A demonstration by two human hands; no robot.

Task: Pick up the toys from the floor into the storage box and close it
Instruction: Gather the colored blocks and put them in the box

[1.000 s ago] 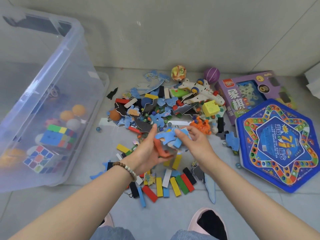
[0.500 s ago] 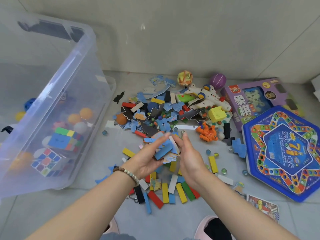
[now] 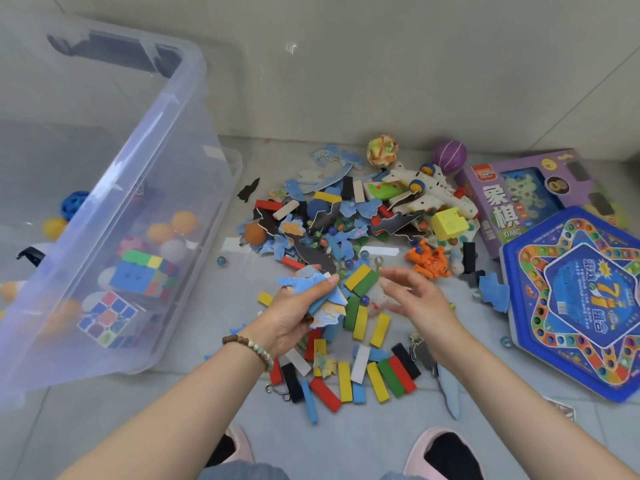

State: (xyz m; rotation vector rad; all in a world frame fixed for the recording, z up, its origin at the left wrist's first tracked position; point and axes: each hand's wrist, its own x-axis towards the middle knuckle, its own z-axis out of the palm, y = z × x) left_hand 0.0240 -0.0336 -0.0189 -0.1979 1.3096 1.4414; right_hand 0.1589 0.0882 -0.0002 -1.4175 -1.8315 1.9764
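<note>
Now the right hand (image 3: 419, 299) has drawn away, fingers spread; the left hand (image 3: 291, 317) alone clutches the blue puzzle pieces (image 3: 311, 285). Gathering step, I'd say; next, carry them left over the storage box (image 3: 180, 109) rim.

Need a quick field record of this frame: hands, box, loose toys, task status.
left hand: grips a bunch of blue puzzle pieces
right hand: open, holds nothing, beside the left
storage box: clear, no lid on, at the person's left
in box: puzzle cubes, orange balls
loose toys: coloured blocks, toy plane, hexagonal game board, purple game box
status: unfinished; many toys not yet in the box
</note>
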